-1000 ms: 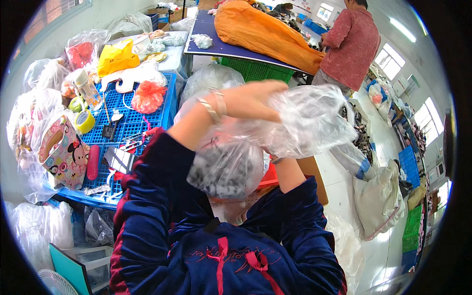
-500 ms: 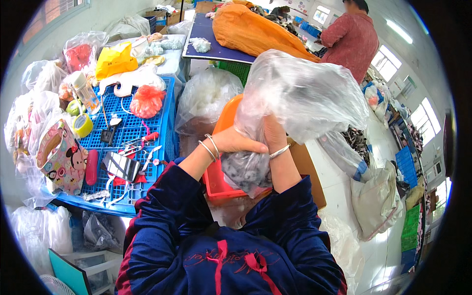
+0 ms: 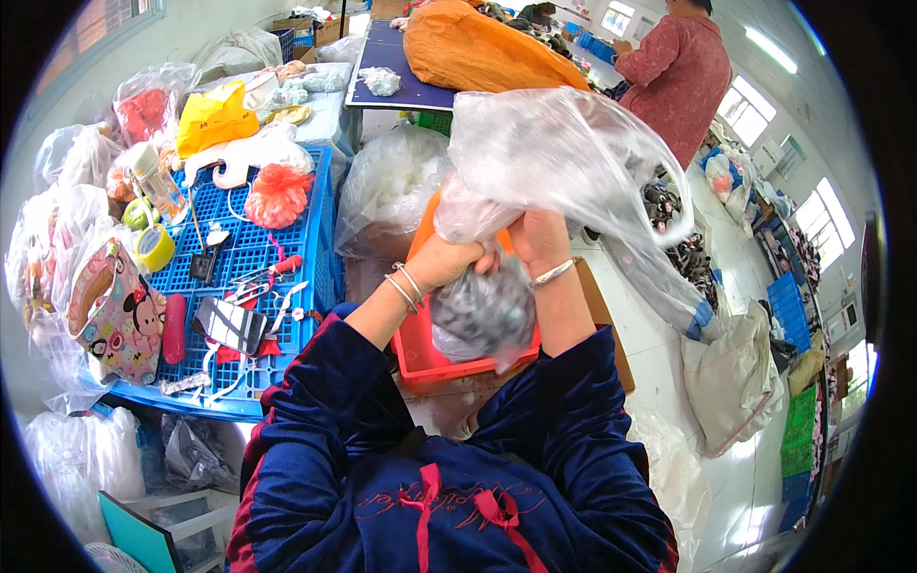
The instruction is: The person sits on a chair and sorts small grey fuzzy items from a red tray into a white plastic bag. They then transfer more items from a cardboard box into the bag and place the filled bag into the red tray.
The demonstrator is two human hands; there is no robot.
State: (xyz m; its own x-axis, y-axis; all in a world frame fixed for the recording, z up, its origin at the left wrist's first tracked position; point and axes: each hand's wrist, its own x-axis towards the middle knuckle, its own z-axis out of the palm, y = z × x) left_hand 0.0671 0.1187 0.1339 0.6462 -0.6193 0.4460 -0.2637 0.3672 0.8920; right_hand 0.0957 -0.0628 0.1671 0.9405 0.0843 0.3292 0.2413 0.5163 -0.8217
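Observation:
A large clear plastic bag (image 3: pixel 564 143) is gathered at its neck between my hands. Its lower part bulges with small dark grey pieces (image 3: pixel 485 310), and its loose top billows up and to the right, blurred at the edge. My left hand (image 3: pixel 451 260) is closed round the neck of the bag. My right hand (image 3: pixel 542 237) is beside it, partly behind the plastic, with its fingers hidden. The filled part hangs over a red plastic bin (image 3: pixel 415 368), below my wrists.
A blue crate table (image 3: pixel 330 205) at the left bears a phone (image 3: pixel 231 325), tape (image 3: pixel 155 246) and small tools. A stuffed clear bag (image 3: pixel 392 191) stands behind. An orange sack (image 3: pixel 487 48) lies on a dark table. A person in red (image 3: pixel 673 81) stands far right.
The bag's loose top has swung and flattened out to the right. Its filled part has sunk lower between my wrists, and my left hand has shifted slightly.

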